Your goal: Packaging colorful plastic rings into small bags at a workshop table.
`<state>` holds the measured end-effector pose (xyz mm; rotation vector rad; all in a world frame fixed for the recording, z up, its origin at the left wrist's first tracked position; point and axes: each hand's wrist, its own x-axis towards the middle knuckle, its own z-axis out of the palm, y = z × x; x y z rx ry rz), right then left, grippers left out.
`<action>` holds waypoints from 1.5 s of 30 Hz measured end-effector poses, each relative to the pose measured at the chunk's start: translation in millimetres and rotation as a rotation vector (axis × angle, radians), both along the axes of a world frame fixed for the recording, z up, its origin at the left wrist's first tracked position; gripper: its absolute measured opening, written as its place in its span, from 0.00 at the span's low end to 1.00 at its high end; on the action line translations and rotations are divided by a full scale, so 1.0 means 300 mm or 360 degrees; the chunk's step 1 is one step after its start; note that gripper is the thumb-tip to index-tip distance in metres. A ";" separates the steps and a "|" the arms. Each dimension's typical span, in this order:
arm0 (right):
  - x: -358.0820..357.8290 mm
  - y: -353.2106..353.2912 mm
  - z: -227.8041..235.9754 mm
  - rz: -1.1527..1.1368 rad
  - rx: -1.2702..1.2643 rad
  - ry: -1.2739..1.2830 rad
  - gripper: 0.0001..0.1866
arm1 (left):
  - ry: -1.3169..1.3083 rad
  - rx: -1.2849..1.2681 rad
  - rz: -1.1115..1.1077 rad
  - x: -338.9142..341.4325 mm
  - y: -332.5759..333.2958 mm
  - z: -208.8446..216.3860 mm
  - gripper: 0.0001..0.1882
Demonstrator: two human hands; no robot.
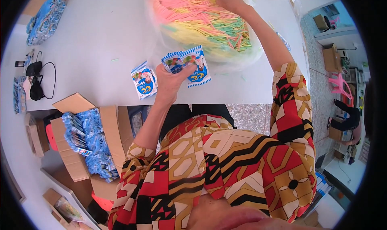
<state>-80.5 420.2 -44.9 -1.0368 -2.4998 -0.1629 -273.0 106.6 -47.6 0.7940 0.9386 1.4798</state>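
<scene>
My left hand [171, 80] is closed around small blue-and-white printed packets [195, 66], thumb across their front, just above the table's near edge. Left of it, another packet [144, 80] of the same kind lies on the white table. A large clear plastic bag [185, 48] lies spread at the far side, heaped with thin pink, yellow, green and orange sticks [189, 12]. My right hand [229, 0] reaches into the far part of this heap, at the picture's upper edge. Its fingers are curled together; what they hold, if anything, is hidden.
Below the table's left edge stands an open cardboard box [72, 159] full of blue packets [90, 137]. More packets [46, 20] are piled at the table's far left, near a black corded device [36, 78]. Another person [346, 116] and a pink chair [342, 86] are off to the right.
</scene>
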 end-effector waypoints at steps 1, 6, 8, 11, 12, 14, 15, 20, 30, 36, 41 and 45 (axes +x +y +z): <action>0.011 0.010 -0.009 0.0000 -0.0003 0.0002 0.11 | 0.0025 0.0011 -0.0004 0.000 0.001 -0.002 0.14; 0.035 -0.090 0.113 -0.0216 -0.0361 0.0135 0.09 | 0.0042 -0.0009 -0.0005 0.014 0.001 0.001 0.13; 0.070 -0.148 0.151 -0.0247 -0.0591 0.0495 0.08 | 0.0183 0.0009 -0.0004 0.027 0.015 0.003 0.12; -0.047 -0.268 0.170 0.0540 -0.1368 0.1308 0.06 | 0.0322 -0.0016 0.0138 -0.021 -0.016 -0.009 0.12; 0.011 -0.323 0.217 0.1174 -0.1718 0.1749 0.05 | 0.0298 -0.0019 0.0066 0.006 0.009 -0.005 0.12; -0.055 -0.462 0.238 0.0836 -0.1793 0.1685 0.04 | 0.0378 0.0045 0.0088 -0.023 -0.005 -0.025 0.12; -0.019 -0.541 0.288 0.0388 -0.1728 0.1603 0.04 | 0.0307 0.0087 -0.0001 0.006 0.013 -0.012 0.12; -0.019 -0.700 0.319 0.0402 -0.1935 0.1457 0.05 | 0.0369 0.0121 -0.0038 0.030 0.024 -0.011 0.11; -0.069 -0.638 0.192 0.1846 -0.1246 0.1635 0.05 | 0.0397 0.0086 -0.0035 0.035 0.013 -0.021 0.11; -0.013 -0.741 0.274 0.0419 -0.2003 0.1504 0.05 | 0.0439 0.0082 -0.0014 0.031 0.009 -0.016 0.11; -0.030 -0.665 0.185 0.1083 -0.1707 0.1572 0.05 | 0.0407 0.0114 -0.0046 0.036 0.010 -0.025 0.12; -0.001 -0.727 0.245 0.0447 -0.1970 0.1519 0.05 | 0.0382 0.0059 -0.0038 0.027 0.009 -0.032 0.12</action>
